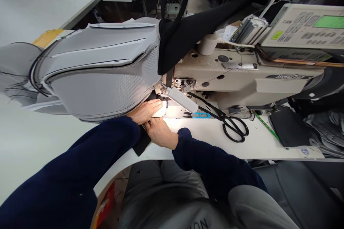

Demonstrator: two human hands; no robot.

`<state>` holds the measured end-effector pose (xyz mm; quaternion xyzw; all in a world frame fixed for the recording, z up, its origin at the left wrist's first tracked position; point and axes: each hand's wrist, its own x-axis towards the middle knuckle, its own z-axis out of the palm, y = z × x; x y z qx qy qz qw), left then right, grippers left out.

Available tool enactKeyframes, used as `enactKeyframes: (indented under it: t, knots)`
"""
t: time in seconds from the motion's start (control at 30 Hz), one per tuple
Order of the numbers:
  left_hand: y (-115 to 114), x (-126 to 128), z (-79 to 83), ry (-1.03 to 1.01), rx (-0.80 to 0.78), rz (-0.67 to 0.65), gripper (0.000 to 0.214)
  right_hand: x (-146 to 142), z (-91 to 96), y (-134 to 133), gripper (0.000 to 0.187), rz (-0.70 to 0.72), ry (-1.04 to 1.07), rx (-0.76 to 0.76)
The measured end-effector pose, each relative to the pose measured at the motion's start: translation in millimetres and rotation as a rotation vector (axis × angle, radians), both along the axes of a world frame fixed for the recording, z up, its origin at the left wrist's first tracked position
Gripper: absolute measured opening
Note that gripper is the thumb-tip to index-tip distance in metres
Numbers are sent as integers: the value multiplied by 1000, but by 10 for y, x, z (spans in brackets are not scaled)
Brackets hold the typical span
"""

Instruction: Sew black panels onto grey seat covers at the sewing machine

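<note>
A large grey bag point(102, 89) of mesh and smooth fabric leans on the white table at the left side of the sewing machine point(242, 86). My left hand point(145, 111) lies with stretched fingers on the work beside the presser foot point(162, 97), against the bag's lower edge. Just below it, my right hand point(161, 133) has its thumb and fingers pinched at the edge of a black fabric strip point(142, 142), which hangs out toward me. The exact stitching spot is partly hidden by my fingers. A wide black strap point(188, 35) rises from the bag over the machine head.
Blue thread snips point(200, 115) and black scissors point(235, 128) lie right of the needle area. A white lamp point(182, 99) sits close above the hands. A control panel point(303, 27) stands on the machine. Dark fabric pieces point(288, 127) are stacked at right.
</note>
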<state>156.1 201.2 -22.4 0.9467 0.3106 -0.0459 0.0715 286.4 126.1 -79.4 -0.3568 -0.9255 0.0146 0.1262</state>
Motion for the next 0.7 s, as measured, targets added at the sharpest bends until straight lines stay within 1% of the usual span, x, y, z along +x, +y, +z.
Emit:
enactKeyframes:
  t: [0.13,0.27,0.33,0.53,0.7]
  knots:
    - [13,26,-10,-45,43,6,47,-9,8,-1,27,-10,13,-21]
    - [52,68,19,-73,35,29,43,-24,6,10,27,-27,39,-40]
    - [69,71,17,-69,38,28,44,-28,16,16,28,-34,41,-44]
    - [51,23,-24,-86,117,44,52,-14,73,27,29,-30,39,-46]
    - [30,19,-24,-93,134,72,53,-2,55,34,31,-22,45,-6]
